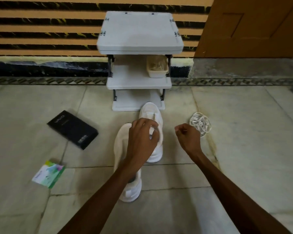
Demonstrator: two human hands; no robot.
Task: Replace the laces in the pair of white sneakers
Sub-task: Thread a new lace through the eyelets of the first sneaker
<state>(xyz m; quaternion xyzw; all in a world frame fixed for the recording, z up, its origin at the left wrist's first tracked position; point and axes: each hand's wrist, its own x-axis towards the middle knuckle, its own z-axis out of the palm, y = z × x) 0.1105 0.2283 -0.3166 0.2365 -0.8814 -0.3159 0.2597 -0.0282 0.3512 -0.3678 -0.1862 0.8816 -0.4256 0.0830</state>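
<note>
Head camera looks down at a pale stone tile floor [235, 115] with two bare arms reaching forward. Both white sneakers lie on the floor, side by side. The left hand [142, 141] is curled over the top of the far white sneaker [151, 114], with its fingers bent down onto the middle part of that shoe. It is too blurry to tell what the fingers are pinching there. Just under the left wrist and arm lies the near white sneaker [123, 142], with its heel end closest to the person.

The right hand [188, 135] is held up to the right of the shoes, apart from them. It is closed in a loose fist, and a thin white bit pokes out of it, maybe a lace tip. Just beyond the right hand sits a loose pile of white laces [200, 123] on the floor.

Well to the left of the left hand lies a flat black box [73, 130]. Nearer the person on that side lies a small green and white packet [48, 173]. Past both hands stands a small white plastic shelf rack [139, 34] against the striped wall.
</note>
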